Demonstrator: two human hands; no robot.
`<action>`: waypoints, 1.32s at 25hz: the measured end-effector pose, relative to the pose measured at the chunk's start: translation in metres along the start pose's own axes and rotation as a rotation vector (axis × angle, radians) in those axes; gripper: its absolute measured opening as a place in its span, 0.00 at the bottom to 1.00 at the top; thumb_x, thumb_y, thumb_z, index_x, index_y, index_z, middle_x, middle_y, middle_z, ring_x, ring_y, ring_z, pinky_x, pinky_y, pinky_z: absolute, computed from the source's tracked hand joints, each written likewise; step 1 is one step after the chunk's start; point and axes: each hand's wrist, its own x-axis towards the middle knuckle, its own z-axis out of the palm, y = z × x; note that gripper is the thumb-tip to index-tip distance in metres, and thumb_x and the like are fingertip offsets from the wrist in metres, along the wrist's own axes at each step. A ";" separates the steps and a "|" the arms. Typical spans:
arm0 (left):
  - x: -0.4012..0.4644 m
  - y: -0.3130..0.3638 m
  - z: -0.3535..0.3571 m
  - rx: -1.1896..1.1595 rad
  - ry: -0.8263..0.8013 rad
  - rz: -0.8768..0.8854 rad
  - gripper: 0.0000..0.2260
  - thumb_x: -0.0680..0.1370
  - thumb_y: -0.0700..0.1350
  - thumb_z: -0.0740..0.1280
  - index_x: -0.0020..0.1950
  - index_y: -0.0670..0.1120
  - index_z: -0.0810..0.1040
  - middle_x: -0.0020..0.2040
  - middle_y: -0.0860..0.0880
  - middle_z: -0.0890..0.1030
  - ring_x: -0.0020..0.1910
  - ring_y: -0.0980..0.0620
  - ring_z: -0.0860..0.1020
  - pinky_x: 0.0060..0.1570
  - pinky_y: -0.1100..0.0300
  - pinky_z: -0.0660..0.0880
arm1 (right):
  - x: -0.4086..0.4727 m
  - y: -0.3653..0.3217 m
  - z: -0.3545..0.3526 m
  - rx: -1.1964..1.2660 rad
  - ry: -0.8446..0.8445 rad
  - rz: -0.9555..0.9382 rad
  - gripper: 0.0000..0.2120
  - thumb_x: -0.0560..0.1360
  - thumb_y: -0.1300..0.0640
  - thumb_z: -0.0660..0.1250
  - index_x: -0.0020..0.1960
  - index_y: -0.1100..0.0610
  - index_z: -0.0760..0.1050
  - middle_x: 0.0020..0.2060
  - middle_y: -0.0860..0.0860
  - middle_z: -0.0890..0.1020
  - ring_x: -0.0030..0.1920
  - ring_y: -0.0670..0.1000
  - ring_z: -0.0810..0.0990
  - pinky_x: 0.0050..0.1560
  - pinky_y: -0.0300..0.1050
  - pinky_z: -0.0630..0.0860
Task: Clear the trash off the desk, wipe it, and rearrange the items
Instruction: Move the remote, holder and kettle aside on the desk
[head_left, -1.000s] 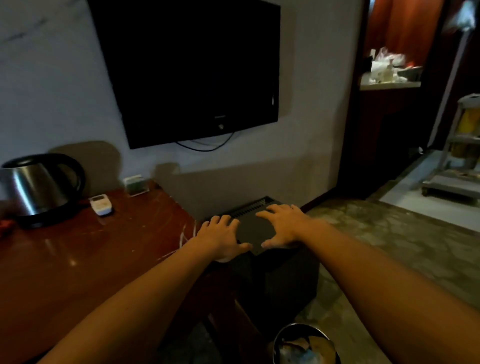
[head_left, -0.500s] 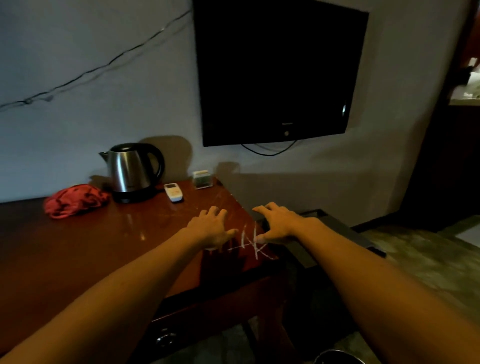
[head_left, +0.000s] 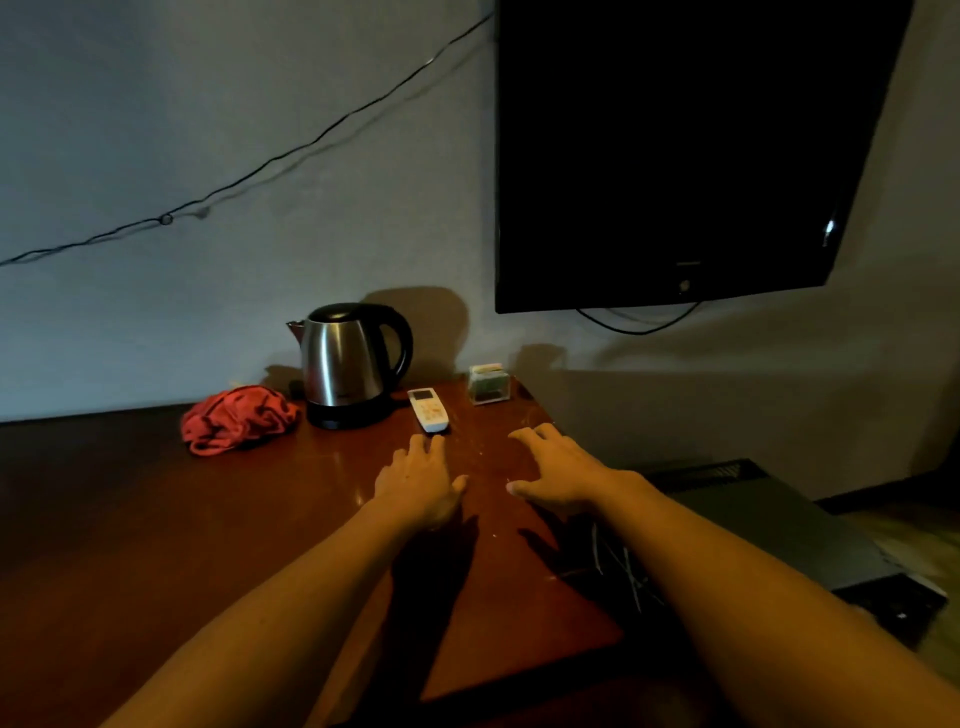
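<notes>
The dark red wooden desk fills the lower left. At its back stand a steel kettle with a black handle, a crumpled red cloth to its left, a white remote and a small clear box near the right corner. My left hand hovers palm down with fingers stretched, its fingertips just short of the remote. My right hand is spread flat over the desk's right part, below the clear box. Neither hand holds anything.
A black television hangs on the wall above the desk's right end. A dark low box stands on the floor right of the desk. A thin cable runs across the wall. Pale scratches mark the desk's right edge.
The view swung left from the dark box to the desk. Both hands left the box top and moved forward over the desk toward the remote and clear box.
</notes>
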 end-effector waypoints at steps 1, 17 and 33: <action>0.012 -0.004 0.004 -0.018 0.015 -0.020 0.31 0.79 0.61 0.61 0.77 0.48 0.56 0.75 0.43 0.61 0.71 0.40 0.65 0.67 0.43 0.69 | 0.014 -0.001 0.001 0.028 0.023 0.000 0.34 0.76 0.45 0.68 0.76 0.48 0.56 0.73 0.55 0.60 0.71 0.60 0.65 0.68 0.59 0.68; 0.147 -0.030 0.066 -0.388 0.368 -0.196 0.42 0.71 0.64 0.70 0.76 0.47 0.54 0.73 0.45 0.63 0.69 0.47 0.68 0.66 0.53 0.71 | 0.214 0.018 0.057 0.623 0.541 0.243 0.38 0.68 0.54 0.77 0.72 0.53 0.60 0.70 0.54 0.62 0.69 0.57 0.67 0.65 0.51 0.69; 0.181 -0.028 0.070 -0.329 0.409 -0.212 0.26 0.79 0.54 0.63 0.71 0.45 0.59 0.66 0.44 0.69 0.65 0.46 0.69 0.63 0.52 0.72 | 0.286 0.045 0.061 0.782 0.534 0.292 0.56 0.61 0.45 0.79 0.77 0.39 0.45 0.74 0.56 0.64 0.74 0.60 0.61 0.69 0.62 0.65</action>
